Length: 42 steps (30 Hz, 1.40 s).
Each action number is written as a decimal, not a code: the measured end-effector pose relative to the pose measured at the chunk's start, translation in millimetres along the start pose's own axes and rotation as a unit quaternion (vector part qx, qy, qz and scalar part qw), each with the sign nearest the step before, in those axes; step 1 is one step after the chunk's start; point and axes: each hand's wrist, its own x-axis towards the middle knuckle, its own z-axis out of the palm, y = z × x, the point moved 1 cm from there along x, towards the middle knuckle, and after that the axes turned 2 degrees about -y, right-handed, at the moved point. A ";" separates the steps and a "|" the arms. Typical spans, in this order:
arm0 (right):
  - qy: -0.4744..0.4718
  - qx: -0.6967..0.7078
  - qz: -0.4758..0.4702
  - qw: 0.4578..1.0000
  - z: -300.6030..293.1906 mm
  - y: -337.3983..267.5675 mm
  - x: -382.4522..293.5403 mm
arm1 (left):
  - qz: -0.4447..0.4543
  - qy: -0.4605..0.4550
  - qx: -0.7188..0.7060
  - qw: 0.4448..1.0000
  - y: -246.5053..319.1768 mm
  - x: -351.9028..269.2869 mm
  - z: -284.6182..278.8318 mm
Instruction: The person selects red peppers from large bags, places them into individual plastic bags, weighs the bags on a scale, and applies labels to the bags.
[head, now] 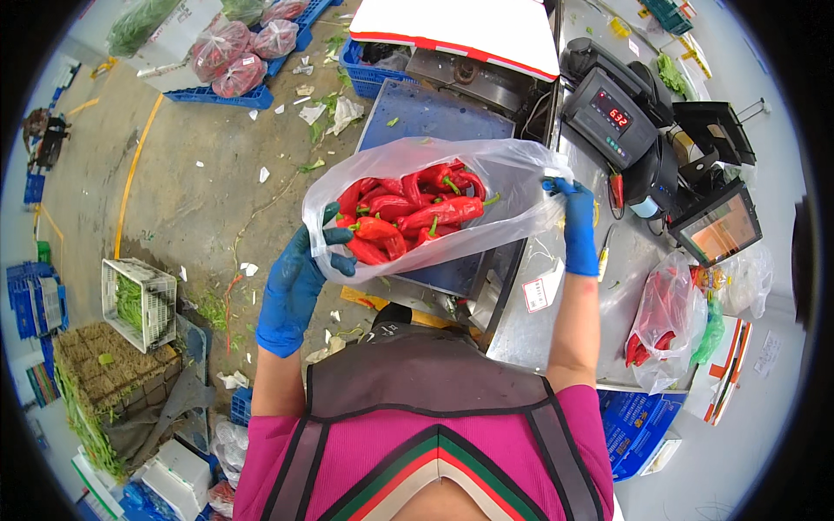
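A clear plastic bag full of long red peppers with green stems is stretched wide in front of my body. My left hand, in a blue glove with darkened fingers, grips the bag's left rim. On the opposite side, my right hand, also in a blue glove, pinches the gathered right rim. The bag is over a blue scale platform, partly covering it; whether it rests there I cannot tell. To the right, a weighing indicator with lit red digits stands on the steel counter.
A printed label, a yellow-handled knife and a loose red pepper lie on the counter. Another bag of peppers sits below a tilted screen. A white crate of greens and scraps are on the floor at left.
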 end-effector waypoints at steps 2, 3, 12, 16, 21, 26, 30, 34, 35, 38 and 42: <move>-0.148 0.332 -0.048 0.930 11.3 -25.0 -30.6 | 0.005 -0.030 0.010 1.000 -2.6 0.1 -2.6; -0.229 0.402 -0.064 0.884 19.7 -36.8 -52.1 | 0.003 -0.027 0.005 1.000 -4.5 -1.8 -1.6; -0.360 -0.032 -0.344 0.867 111.7 -118.2 -104.1 | -0.147 -0.125 0.135 0.972 -46.6 83.0 57.8; -0.400 -0.225 -0.377 0.805 93.0 -122.6 -81.9 | -0.233 -0.149 0.091 0.957 -52.8 88.2 50.8; -0.217 -0.330 -0.066 0.916 95.8 44.7 -21.8 | -0.105 -0.099 0.647 0.748 -85.7 119.6 -112.2; -0.021 0.546 0.368 0.753 156.9 177.8 2.0 | -0.225 0.161 0.185 0.943 -138.0 118.9 -203.2; -0.147 0.692 0.220 0.671 151.7 138.6 7.3 | -0.140 -0.041 -0.335 0.931 -112.8 148.6 -177.9; -0.327 0.503 0.117 0.791 139.4 -16.8 -32.6 | -0.133 -0.081 -0.007 0.988 -43.6 131.2 -12.1; -0.340 0.482 0.035 0.807 155.1 -45.2 -50.2 | -0.150 -0.094 -0.014 0.984 -39.7 123.9 -3.6; -0.332 0.229 -0.202 0.893 163.9 -28.8 -48.3 | -0.142 -0.250 0.323 0.902 -38.5 115.6 4.8; -0.217 -0.019 -0.225 0.950 123.1 -22.7 -70.8 | -0.169 -0.091 0.273 0.943 -54.1 146.9 -55.9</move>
